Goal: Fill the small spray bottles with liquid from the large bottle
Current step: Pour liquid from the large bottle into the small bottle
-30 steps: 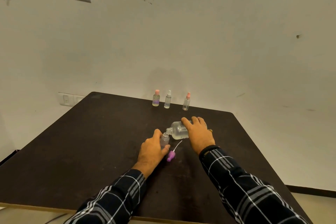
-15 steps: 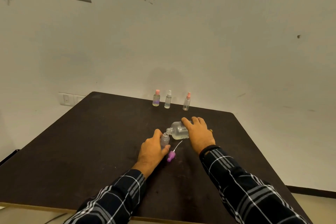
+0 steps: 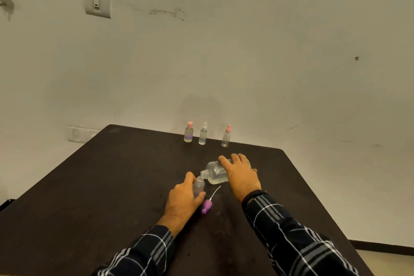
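My right hand (image 3: 240, 173) grips the large clear bottle (image 3: 214, 172), tipped on its side with its open neck pointing left and down. Its mouth meets the top of a small uncapped spray bottle (image 3: 199, 187), which stands upright on the dark table (image 3: 100, 186) with my left hand (image 3: 182, 200) wrapped around it. A purple spray cap with a white dip tube (image 3: 207, 205) lies on the table just right of my left hand. Whether liquid is flowing I cannot tell.
Three small capped spray bottles stand in a row near the table's far edge: one with a pink cap (image 3: 188, 132), one with a white cap (image 3: 203, 134) and another with a pink cap (image 3: 226, 136). A plain wall rises right behind them.
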